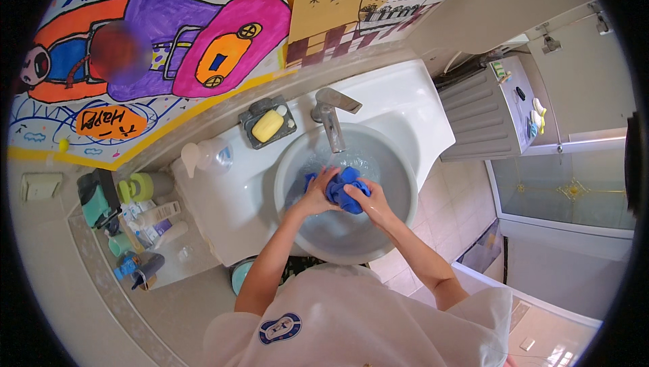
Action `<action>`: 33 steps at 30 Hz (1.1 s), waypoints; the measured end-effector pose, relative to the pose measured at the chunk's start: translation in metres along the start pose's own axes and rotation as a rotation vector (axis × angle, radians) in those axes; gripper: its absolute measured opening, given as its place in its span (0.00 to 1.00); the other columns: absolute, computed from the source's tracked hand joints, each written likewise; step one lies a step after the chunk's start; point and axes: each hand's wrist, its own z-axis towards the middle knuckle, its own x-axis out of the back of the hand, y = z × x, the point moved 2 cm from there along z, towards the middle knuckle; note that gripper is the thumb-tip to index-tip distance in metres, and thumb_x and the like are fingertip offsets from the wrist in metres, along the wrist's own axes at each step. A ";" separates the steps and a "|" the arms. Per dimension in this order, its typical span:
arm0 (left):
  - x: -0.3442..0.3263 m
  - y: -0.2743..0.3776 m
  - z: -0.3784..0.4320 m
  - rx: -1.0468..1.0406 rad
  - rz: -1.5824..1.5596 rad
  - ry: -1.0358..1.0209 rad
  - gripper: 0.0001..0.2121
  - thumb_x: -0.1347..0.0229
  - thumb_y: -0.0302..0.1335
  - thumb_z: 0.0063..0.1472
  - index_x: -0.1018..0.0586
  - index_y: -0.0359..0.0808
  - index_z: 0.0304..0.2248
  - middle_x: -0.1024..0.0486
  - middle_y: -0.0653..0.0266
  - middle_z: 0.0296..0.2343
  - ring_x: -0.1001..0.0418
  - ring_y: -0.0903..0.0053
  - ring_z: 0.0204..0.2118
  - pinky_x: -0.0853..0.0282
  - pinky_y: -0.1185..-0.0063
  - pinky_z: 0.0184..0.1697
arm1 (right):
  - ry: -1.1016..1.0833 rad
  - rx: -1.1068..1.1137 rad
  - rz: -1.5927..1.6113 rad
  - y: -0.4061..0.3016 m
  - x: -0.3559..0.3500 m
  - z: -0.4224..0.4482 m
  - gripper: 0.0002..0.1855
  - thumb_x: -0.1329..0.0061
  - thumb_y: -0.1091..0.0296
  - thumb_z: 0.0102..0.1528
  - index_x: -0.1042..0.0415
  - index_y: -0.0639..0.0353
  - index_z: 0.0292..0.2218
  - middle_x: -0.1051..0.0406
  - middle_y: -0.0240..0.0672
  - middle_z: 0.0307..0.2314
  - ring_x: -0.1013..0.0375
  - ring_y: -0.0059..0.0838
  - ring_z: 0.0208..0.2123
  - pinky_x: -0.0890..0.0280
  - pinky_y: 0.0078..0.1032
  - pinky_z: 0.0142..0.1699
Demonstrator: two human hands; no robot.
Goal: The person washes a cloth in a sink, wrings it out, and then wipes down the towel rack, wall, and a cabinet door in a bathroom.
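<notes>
A bunched blue cloth is held between my two hands above a grey plastic basin with water in it. My left hand presses against the cloth from the left, its fingers spread and pointing up toward the tap. My right hand grips the cloth from the right, thumb on top. A small part of blue cloth shows beyond my left fingers. Just above the hands, a chrome tap runs water into the basin. The basin sits in a white ceramic washbasin.
Behind the rim, a yellow soap bar lies in a dark soap dish. A clear pump bottle stands left of it. Tubes and bottles crowd a left ledge. A ribbed grey cabinet stands at right.
</notes>
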 end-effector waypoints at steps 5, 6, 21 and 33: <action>0.002 0.025 -0.011 0.092 -0.261 -0.123 0.44 0.33 0.40 0.34 0.38 0.38 0.53 0.32 0.54 0.46 0.37 0.60 0.52 0.42 0.68 0.53 | 0.052 -0.056 0.274 -0.017 0.013 -0.012 0.13 0.46 0.59 0.49 0.30 0.60 0.26 0.31 0.28 0.21 0.32 0.17 0.23 0.36 0.15 0.31; 0.004 0.031 -0.015 0.231 -0.302 -0.178 0.42 0.33 0.40 0.35 0.37 0.37 0.52 0.30 0.53 0.44 0.34 0.60 0.49 0.39 0.71 0.51 | 0.096 -0.092 0.287 -0.013 0.022 -0.006 0.13 0.46 0.58 0.49 0.30 0.59 0.25 0.31 0.28 0.21 0.32 0.18 0.23 0.36 0.16 0.31; -0.021 -0.029 0.018 0.258 0.754 -0.090 0.46 0.41 0.46 0.47 0.55 0.46 0.60 0.54 0.47 0.57 0.45 0.50 0.55 0.39 0.62 0.51 | 0.396 0.061 -0.864 0.148 0.069 0.136 0.40 0.50 0.38 0.45 0.35 0.72 0.43 0.32 0.52 0.36 0.32 0.47 0.40 0.37 0.34 0.45; -0.034 -0.079 0.031 0.294 0.501 -0.094 0.45 0.39 0.48 0.44 0.48 0.45 0.58 0.49 0.57 0.57 0.47 0.60 0.58 0.51 0.65 0.59 | 0.385 0.262 -1.247 0.162 0.050 0.154 0.35 0.46 0.58 0.46 0.45 0.62 0.51 0.34 0.48 0.39 0.33 0.49 0.42 0.36 0.39 0.45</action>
